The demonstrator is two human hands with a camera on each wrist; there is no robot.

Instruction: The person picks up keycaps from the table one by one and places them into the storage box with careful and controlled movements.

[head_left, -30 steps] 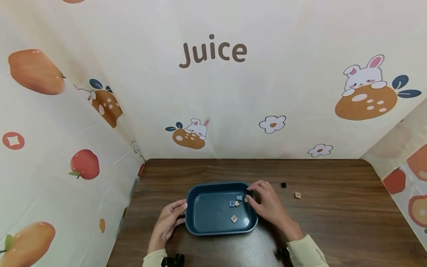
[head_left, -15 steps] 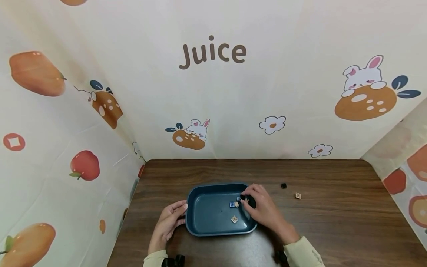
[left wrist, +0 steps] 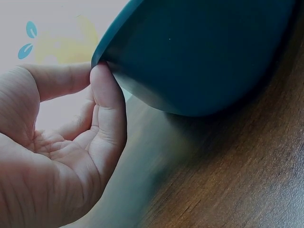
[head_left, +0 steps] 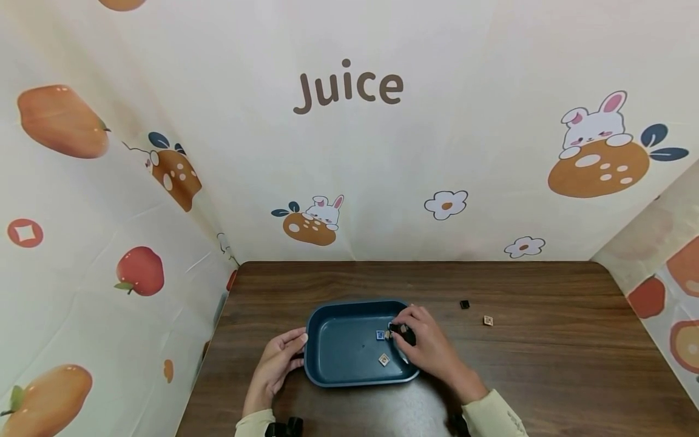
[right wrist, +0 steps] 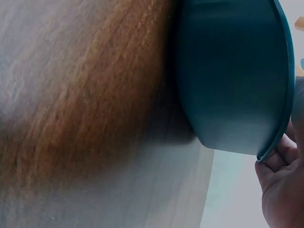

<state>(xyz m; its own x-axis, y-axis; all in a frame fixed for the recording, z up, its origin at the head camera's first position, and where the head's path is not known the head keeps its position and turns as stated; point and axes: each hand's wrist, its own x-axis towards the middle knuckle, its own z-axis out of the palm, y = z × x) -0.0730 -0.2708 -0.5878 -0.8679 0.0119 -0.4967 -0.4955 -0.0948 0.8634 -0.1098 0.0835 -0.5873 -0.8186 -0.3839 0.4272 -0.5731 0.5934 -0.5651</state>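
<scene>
A dark teal tray (head_left: 338, 358) rests on the wooden table. My left hand (head_left: 277, 359) pinches its left rim; the left wrist view shows thumb and fingers (left wrist: 108, 97) meeting at the edge. Over the tray's right end, my right hand (head_left: 431, 346) has its fingertips down inside, pinching what looks like a small black tile (head_left: 394, 328). Close to these fingertips lie a blue square tile (head_left: 380, 335) and a beige piece (head_left: 388, 334), partly covered. A beige patterned tile (head_left: 384, 360) lies nearer the front. In the right wrist view the tray wall (right wrist: 232, 80) hides the fingertips.
Right of the tray, on the table (head_left: 546, 364), lie a small black tile (head_left: 465, 304) and a beige tile (head_left: 488, 320). A printed cloth (head_left: 382, 158) with fruit and rabbits hangs behind the table and along both sides.
My right hand has moved left and slightly down from the tray's right wall, with the dark piece at its fingertips, and now covers the light blue piece. The left hand has stayed on the rim.
</scene>
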